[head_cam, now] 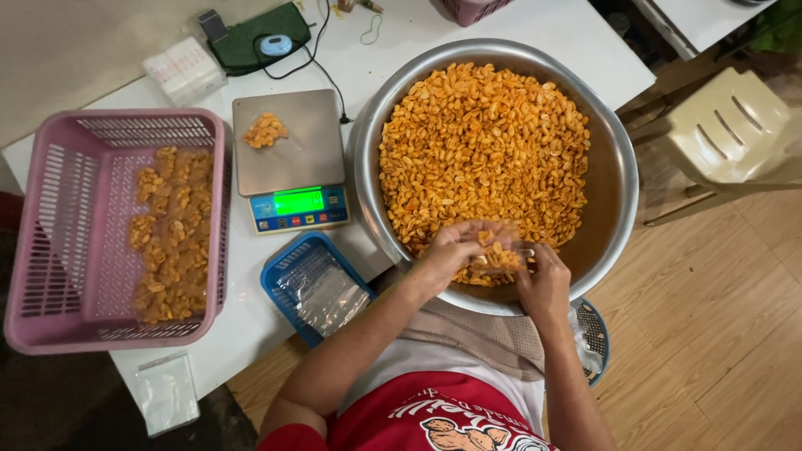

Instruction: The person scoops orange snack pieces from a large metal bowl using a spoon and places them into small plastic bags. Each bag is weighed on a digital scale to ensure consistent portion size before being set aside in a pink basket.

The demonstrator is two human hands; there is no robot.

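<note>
Clear plastic bag (504, 257) of orange nuts sits between hands at near rim of steel bowl (622, 167); left hand (451, 250) cupped over mouth (nuts in fingers), right hand (545, 284) gripping bag's right side.

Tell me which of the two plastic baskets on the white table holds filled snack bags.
The large pink plastic basket at the far left holds filled bags of orange snacks. The small blue plastic basket, nearer the hands, holds only empty clear bags.
</note>
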